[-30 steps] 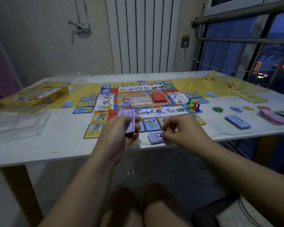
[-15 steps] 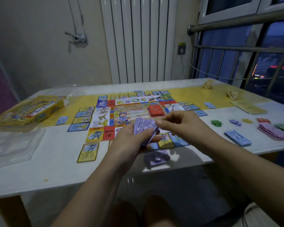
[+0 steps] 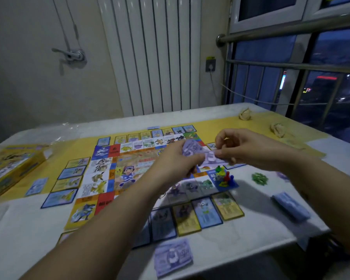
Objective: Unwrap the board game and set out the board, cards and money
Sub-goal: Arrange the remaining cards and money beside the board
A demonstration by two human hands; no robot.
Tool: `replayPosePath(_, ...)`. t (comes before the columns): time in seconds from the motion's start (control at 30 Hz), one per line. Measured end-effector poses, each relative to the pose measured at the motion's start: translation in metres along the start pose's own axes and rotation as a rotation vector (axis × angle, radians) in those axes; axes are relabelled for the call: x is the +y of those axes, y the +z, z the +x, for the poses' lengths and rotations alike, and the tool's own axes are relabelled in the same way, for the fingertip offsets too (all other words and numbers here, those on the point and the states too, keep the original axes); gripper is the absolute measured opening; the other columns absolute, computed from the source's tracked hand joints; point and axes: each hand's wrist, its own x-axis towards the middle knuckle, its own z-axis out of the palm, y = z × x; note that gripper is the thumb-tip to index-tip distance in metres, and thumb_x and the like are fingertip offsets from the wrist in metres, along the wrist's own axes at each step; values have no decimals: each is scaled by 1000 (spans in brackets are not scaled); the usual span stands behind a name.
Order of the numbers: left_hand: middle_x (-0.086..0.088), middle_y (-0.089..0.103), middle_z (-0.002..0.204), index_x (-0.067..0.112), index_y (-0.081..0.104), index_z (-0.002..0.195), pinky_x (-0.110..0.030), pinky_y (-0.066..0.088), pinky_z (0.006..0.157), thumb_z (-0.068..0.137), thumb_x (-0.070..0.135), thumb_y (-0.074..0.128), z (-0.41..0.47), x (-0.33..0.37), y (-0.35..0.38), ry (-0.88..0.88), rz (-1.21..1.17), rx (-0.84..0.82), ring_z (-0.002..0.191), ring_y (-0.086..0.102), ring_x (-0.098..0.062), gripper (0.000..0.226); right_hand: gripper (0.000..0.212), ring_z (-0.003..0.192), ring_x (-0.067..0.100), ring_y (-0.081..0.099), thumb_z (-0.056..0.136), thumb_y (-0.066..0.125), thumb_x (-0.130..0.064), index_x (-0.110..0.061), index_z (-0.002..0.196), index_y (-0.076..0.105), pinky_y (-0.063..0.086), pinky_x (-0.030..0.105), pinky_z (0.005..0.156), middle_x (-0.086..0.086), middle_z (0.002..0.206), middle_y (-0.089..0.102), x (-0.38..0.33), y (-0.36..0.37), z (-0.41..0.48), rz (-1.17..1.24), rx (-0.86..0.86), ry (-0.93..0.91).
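L hand [image 3: 176, 164] grip: fingers curled round a wad of purple money [image 3: 190, 148], thumb on top, held above the right half of the board [image 3: 129, 164]. R hand [image 3: 249, 150] grip: thumb & forefinger pinch one purple note [image 3: 212, 158] at its right end. The note's left end meets the wad, so we can't tell if it's free of it. Other R fingers are loosely curled. Both hands are in the air over the board, not touching it.

Just below them, on the board's near right corner, we see a cluster of coloured pawns [image 3: 223, 175]. Along the board's near edge lies a row of blue & yellow cards [image 3: 205, 215]. More cards [image 3: 69, 182] run down its left side & far edge. Nearer us than that row, by the edge of the table [image 3: 28, 229], a small pile of purple notes [image 3: 173, 256] lies flat. Right of the board: green tokens [image 3: 260, 178], then a blue stack [image 3: 290, 205], blurred. Well left of the board sits the yellow box [image 3: 10, 168]. Beyond the board's far left corner lies clear wrap [image 3: 69, 130].
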Motion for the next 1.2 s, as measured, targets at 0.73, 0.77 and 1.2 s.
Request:
replayPosePath(0.73, -2, 74, 85, 14, 61, 99, -17, 53, 58, 92, 5, 55, 56, -11, 0, -118, -561, 126, 80, 71, -11, 13, 12, 79, 19, 57, 85, 68, -29, -18, 82, 69, 40, 28, 64, 5, 92, 69, 108, -96, 79, -628, 685, 291)
replayPosePath(0.77, -1, 74, 83, 15, 61, 100, -16, 51, 55, 92, 7, 56, 54, -13, -2, -110, -527, 137, 76, 71, -9, 13, 15, 82, 16, 55, 87, 66, -29, -15, 89, 70, 39, 27, 67, 3, 93, 66, 95, -88, 81, -611, 692, 212)
replayPosePath(1.2, 4, 58, 63, 16, 62, 99, -18, 38, 48, 90, 7, 59, 20, -29, -90, 19, -251, 268, 46, 51, -1, 13, 22, 48, 3, 45, 83, 71, -27, -7, 74, 67, 35, 19, 50, -1, 58, 56, -43, 72, 121, -83, 37, -121)
